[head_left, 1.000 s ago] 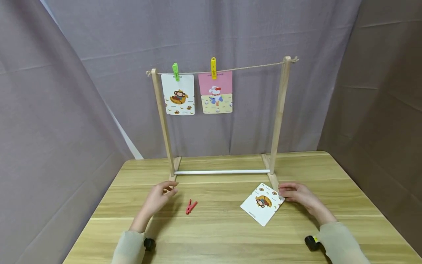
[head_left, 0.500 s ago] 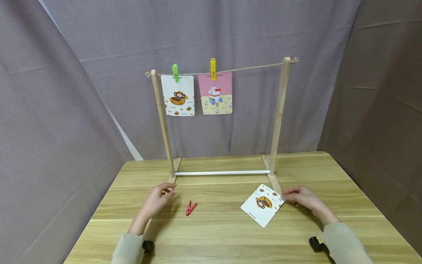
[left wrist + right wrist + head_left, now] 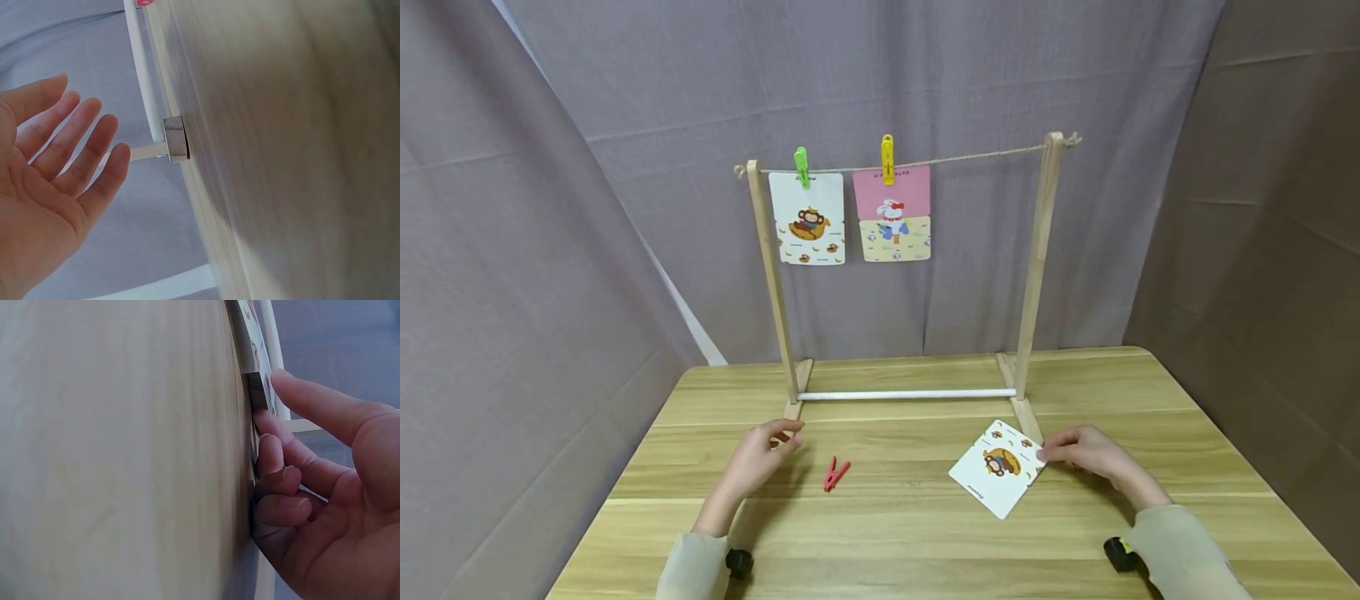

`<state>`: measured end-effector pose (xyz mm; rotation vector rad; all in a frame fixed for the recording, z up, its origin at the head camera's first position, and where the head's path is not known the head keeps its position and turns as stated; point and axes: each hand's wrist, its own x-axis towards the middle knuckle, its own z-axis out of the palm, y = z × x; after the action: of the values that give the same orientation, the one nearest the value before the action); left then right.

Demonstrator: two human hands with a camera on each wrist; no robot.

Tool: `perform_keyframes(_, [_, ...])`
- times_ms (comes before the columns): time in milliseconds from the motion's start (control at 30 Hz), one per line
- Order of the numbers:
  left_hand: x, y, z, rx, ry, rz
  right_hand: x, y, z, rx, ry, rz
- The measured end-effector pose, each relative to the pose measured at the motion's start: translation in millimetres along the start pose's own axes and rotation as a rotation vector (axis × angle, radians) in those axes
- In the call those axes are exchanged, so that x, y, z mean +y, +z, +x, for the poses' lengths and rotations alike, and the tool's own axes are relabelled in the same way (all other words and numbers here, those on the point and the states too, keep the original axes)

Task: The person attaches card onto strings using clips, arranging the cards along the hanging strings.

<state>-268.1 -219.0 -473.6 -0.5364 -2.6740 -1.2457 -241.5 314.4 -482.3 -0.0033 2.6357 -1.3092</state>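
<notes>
At the right, a white card (image 3: 988, 479) printed with a monkey on a banana lies at a slant on the table. My right hand (image 3: 1090, 455) pinches its right corner. In the right wrist view the thumb (image 3: 312, 403) is over the card's edge and the index finger is at its underside; the other fingers curl near the tabletop. My left hand (image 3: 754, 460) holds nothing, its fingers relaxed beside the stand's left foot. The left wrist view shows that palm and its loosely bent fingers (image 3: 78, 150). To its right lies a red clothespin (image 3: 835, 474).
A wooden stand (image 3: 1036, 267) with a white crossbar (image 3: 906, 394) rises at the back. From its string (image 3: 985, 156), a green clothespin (image 3: 802, 167) holds a monkey card (image 3: 808, 242), and a yellow clothespin (image 3: 888, 160) a pink-and-yellow card (image 3: 895, 237). Grey curtains (image 3: 647, 108) surround the table.
My right hand's fingers have drawn together on the card's corner, after lying straighter over it. The card has hardly moved, and my left hand stays in place.
</notes>
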Motion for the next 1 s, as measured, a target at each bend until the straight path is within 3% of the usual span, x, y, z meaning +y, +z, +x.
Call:
perform_keyframes(233, [1.0, 0.6, 0.1, 0.002, 0.011, 0.019, -0.4, -0.6, 0.9, -0.005, -0.019, -0.040])
perform_keyframes(500, [1.2, 0.6, -1.4, -0.007, 0.004, 0.035, -0.3, 1.4, -0.9, -0.015, 0.004, 0.001])
perform_keyframes(1000, [2.7, 6.3, 4.0, -0.083, 0.005, 0.065, 3.7, 1.8, -0.7, -0.009, 0.013, 0.007])
